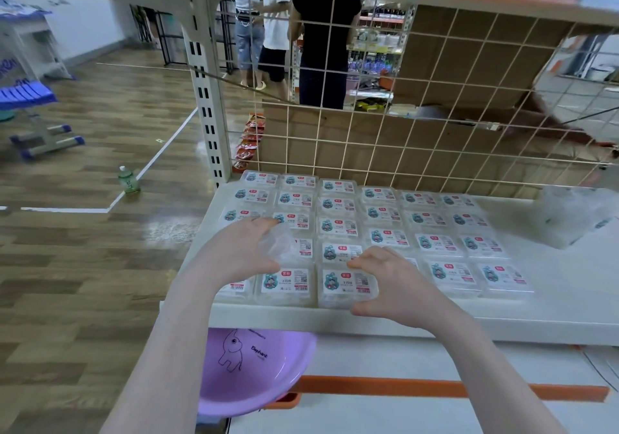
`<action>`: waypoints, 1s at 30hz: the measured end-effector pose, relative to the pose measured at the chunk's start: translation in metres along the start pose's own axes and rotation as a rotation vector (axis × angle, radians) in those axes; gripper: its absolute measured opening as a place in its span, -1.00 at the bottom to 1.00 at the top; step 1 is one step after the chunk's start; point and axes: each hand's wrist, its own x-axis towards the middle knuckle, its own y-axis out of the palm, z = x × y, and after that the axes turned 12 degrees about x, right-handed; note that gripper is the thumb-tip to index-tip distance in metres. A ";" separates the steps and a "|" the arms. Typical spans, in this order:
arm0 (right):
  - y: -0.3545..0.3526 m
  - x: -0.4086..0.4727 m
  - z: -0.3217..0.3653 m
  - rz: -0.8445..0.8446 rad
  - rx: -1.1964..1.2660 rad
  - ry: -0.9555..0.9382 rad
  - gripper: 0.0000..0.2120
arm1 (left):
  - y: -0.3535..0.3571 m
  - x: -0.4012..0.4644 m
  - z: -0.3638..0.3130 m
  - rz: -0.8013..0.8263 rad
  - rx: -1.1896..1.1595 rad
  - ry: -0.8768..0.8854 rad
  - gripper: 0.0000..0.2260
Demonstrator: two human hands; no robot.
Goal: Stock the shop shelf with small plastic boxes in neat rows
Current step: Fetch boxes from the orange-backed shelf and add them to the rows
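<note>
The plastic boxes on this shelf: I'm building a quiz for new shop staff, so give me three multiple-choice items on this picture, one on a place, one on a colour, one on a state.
1. Where does the purple basin sit?
A. On the floor by the bottle
B. Below the shelf that holds the boxes
C. On top of the boxes

2. What colour is the price strip on the lower shelf edge?
A. Orange
B. Green
C. Black

3. What is the left hand doing?
A. Hanging idle off the shelf
B. Pressing flat on a box
C. Holding crumpled clear plastic wrap

Answers: 1 B, the basin shows under the shelf's front lip. 2 A, the strip is plainly orange. 3 C, its fingers curl round the wrap, while the right hand spans the front box.
</note>
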 end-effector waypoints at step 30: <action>0.004 -0.027 -0.037 -0.324 0.091 0.072 -0.65 | 0.007 -0.002 -0.010 0.060 0.101 0.084 -0.32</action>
